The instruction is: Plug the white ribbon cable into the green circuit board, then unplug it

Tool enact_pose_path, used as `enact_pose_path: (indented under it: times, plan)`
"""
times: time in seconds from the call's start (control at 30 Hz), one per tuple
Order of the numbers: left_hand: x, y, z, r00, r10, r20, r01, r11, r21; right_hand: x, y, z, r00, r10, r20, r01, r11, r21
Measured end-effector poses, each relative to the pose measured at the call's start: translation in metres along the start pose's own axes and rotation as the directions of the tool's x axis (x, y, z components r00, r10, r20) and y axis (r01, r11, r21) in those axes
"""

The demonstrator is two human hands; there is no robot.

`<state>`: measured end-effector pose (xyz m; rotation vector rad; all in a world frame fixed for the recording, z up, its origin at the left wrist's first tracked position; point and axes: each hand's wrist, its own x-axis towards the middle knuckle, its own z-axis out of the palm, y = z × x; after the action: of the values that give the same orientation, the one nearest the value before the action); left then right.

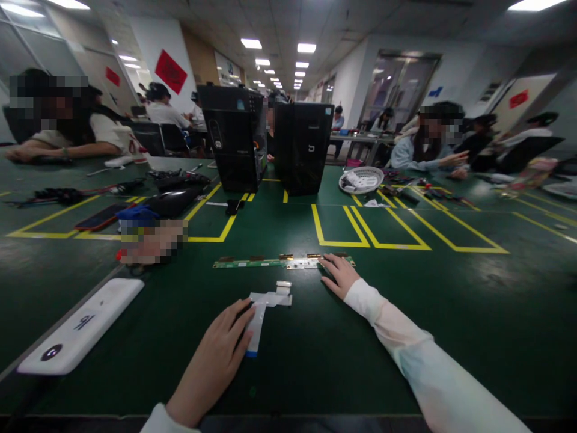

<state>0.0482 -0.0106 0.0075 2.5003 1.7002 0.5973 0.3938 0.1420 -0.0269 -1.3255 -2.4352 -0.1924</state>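
Your bent, white, flat ribbon cable (256, 328) w/ blue tip lay on the dark-green tabletop (315, 373); your L hand (219, 337), loosely open, touched it, prob. for steadying. Your R hand (340, 275), fingers spread, rested at the long, thin, green circuit board (270, 263), maybe bracing it.

The right hand (341, 275) masks part of a green circuit strip (252, 263); the bottom edge crops the right sleeve (444, 373); pixel blocks obscure a co-worker (106, 131) at left.
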Motion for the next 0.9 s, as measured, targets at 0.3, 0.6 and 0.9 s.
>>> enact_pose_path:
  times: [0.3,0.6,0.9]
  plan:
    - [0.017,0.05,0.011,0.997,0.069,0.021,-0.07,0.996,0.055,-0.004,-0.014,-0.007,1.0,-0.006,0.023,0.006,0.999,-0.033]
    - [0.02,0.074,0.012,0.985,0.155,0.078,-0.164,0.98,0.116,-0.003,-0.02,-0.012,0.998,0.01,0.061,-0.007,0.999,-0.043]
    - [0.085,0.087,-0.002,0.939,0.26,0.225,-0.291,0.949,0.12,-0.002,-0.03,-0.017,0.998,-0.002,0.058,0.002,1.0,-0.002]
